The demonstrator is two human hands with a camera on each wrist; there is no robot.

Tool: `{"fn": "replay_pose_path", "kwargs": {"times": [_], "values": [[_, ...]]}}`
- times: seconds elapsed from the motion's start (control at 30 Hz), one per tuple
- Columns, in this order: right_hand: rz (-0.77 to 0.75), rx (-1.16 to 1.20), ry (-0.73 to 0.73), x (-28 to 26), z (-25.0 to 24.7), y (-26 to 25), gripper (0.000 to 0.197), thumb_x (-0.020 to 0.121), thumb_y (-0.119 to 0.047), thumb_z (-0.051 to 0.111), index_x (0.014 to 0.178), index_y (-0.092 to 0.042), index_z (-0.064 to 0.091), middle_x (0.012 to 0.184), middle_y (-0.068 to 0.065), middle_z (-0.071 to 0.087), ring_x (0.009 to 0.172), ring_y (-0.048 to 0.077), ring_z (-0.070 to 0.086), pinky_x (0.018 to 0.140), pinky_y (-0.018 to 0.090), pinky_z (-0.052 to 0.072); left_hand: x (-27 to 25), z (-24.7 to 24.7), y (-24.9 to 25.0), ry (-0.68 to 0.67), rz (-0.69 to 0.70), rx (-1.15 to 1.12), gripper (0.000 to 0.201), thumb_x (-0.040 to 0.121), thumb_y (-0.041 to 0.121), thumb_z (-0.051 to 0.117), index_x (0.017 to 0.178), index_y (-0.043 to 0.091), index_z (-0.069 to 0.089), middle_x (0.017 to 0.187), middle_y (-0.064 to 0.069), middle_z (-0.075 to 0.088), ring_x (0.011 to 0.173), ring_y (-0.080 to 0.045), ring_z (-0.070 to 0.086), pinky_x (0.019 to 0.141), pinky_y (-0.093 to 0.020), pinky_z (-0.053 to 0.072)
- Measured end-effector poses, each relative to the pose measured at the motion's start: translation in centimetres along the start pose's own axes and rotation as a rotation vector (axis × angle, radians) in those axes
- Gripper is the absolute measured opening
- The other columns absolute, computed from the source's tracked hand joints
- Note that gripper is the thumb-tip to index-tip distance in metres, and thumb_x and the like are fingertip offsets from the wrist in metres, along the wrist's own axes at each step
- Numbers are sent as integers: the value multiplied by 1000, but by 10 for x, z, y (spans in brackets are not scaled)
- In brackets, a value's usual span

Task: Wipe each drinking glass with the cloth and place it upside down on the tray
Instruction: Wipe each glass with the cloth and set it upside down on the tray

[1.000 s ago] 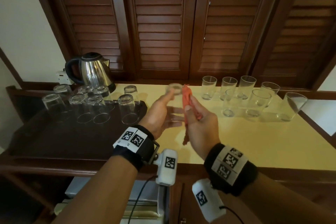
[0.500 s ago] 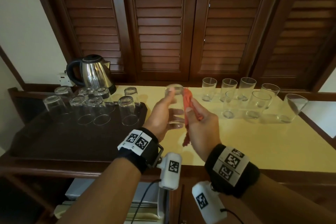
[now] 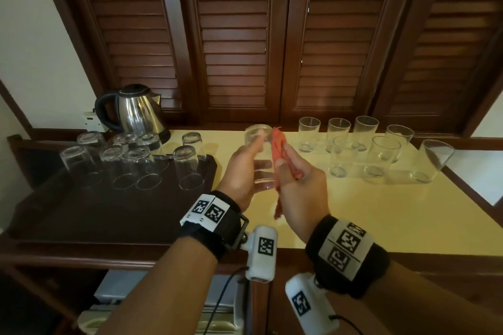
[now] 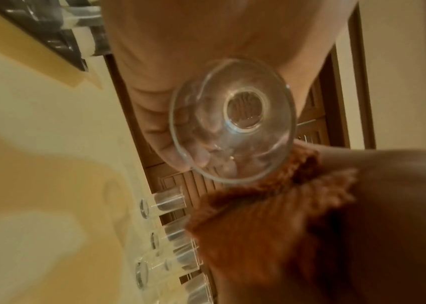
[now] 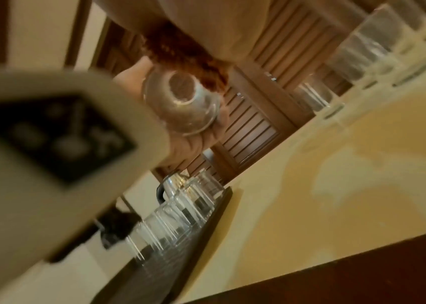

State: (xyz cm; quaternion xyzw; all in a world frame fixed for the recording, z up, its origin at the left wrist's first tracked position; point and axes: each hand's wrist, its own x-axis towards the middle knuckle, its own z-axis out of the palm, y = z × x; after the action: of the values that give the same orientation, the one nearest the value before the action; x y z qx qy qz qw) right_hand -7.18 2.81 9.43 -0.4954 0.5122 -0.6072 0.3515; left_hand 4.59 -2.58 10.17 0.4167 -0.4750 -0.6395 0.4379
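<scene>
My left hand point(image 3: 246, 168) grips a clear drinking glass point(image 3: 260, 156) held bottom-up above the yellow counter; the left wrist view looks into its open mouth point(image 4: 232, 121). My right hand point(image 3: 296, 179) pinches an orange cloth point(image 3: 280, 155) and holds it against the glass's right side; the cloth point(image 4: 271, 216) shows below the glass there too. Several glasses point(image 3: 136, 163) stand upside down on the dark tray point(image 3: 81, 212) at the left. Several upright glasses point(image 3: 381, 149) wait on the counter at the right.
A steel kettle point(image 3: 136, 111) stands behind the tray by a wall socket. The yellow counter point(image 3: 381, 212) has dark wooden edging and louvred wooden doors point(image 3: 245, 35) behind it. The rightmost glass point(image 3: 432, 160) sits near the counter's right edge.
The glass in my left hand has turned from tilted to more upright, bottom up, and the cloth in my right hand has stayed against its side. Both hands shifted slightly.
</scene>
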Motion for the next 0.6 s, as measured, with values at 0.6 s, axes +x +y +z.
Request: {"fn": "replay_pose_path", "kwargs": {"times": [0.6], "values": [[-59,-35,21,11,-7,5,38,104,-31,53,139,-47,51,120,-9,70,85,1,61,72,21,50,-4,3,2,-77,28,91,42,107,53,49,134,24,64,116,-18,69,95,-32,70,77,-41,59]]}}
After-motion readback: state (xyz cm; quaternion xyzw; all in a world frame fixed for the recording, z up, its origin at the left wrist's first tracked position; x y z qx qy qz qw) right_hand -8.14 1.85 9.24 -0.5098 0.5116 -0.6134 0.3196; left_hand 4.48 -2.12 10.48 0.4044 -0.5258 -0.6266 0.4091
